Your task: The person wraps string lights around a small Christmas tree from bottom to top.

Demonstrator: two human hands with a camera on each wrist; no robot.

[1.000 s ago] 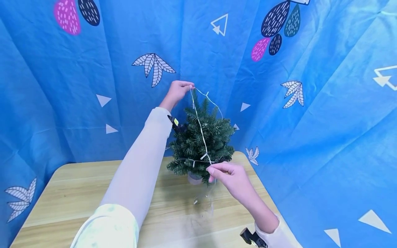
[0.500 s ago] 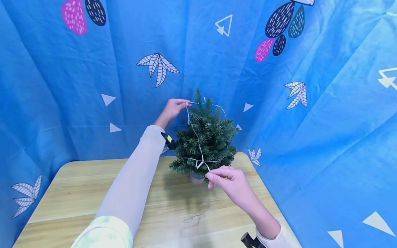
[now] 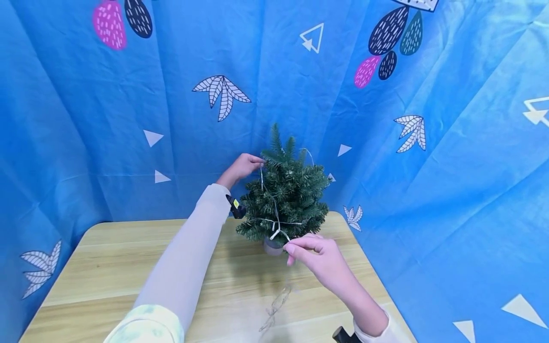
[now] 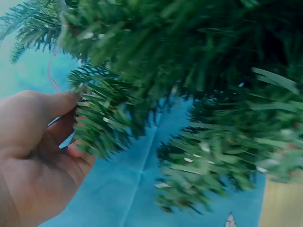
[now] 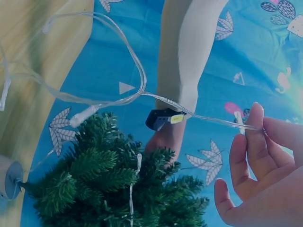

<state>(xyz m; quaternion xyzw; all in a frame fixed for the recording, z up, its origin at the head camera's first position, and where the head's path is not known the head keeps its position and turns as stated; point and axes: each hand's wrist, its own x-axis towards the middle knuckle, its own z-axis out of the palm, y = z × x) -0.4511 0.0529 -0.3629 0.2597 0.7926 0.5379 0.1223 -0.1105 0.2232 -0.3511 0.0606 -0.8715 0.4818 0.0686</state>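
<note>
a string of small white lights on thin pale wire [image 5: 142, 92] was draped about a bushy green artificial tree [image 3: 289, 190]; one length was laid across the lower front, another was run down from the upper left side to the lower front, and a small arc was lifted above the upper right branches. the tree was stood upright in a short pale round pot [image 3: 272, 247].

by the right hand [image 3: 315, 252], in front of the lower branches, the wire was pinched between thumb and forefinger, with the other fingers loosely bent. by the left hand [image 3: 242, 167], set at the tree's upper left, the wire also appeared to be pinched, with thumb and fingertips brought together against a branch tip; the exact contact was partly hidden by needles. below the right hand a faint, blurred tail of wire was seen over the light wooden surface [image 3: 141, 267]; whether it was touching could not be told.

the step in hand was judged to be the winding of the string round the upper tree. for the next move, the wire would need to be tucked behind the left branches while slack was fed gently from the right grip, so that the lower length was not pulled loose.

behind everything, a blue patterned fabric curtain [image 3: 206, 38] was hung.
</note>
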